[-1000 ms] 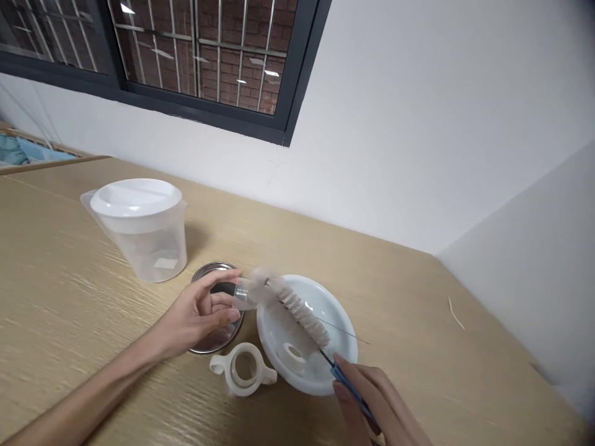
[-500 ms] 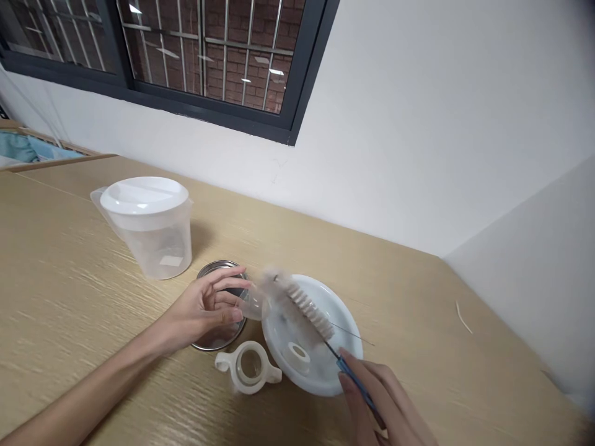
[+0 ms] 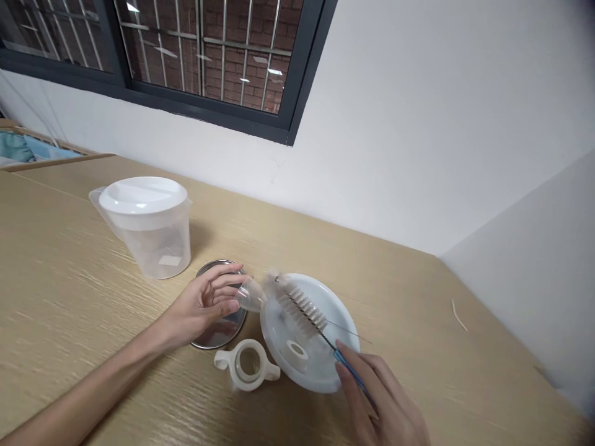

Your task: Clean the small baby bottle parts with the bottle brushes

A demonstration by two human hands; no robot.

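Observation:
My left hand (image 3: 211,300) has its fingers closed on a clear, cup-shaped bottle nipple (image 3: 251,295), above a round metal tray (image 3: 218,334). My right hand (image 3: 372,390) grips the blue handle of a bottle brush (image 3: 304,310). The brush's pale bristles reach over a white bowl (image 3: 341,303), and its blurred tip is close to the nipple; whether they touch I cannot tell. Inside the bowl lies a small white ring (image 3: 297,350), with a thin wire (image 3: 351,331) across the right rim. A baby bottle with two white handles (image 3: 248,365) stands at the bowl's left.
A clear plastic pitcher (image 3: 165,244) with a white lid stands at the left on the wooden table (image 3: 409,297). A thin pale strip (image 3: 458,314) lies at the right. Behind the table are a white wall (image 3: 385,155) and a barred window (image 3: 204,56).
The brush and my right hand have shifted slightly left and down. The nipple in my left hand has tilted a little and shows more clearly. The other things stay in place.

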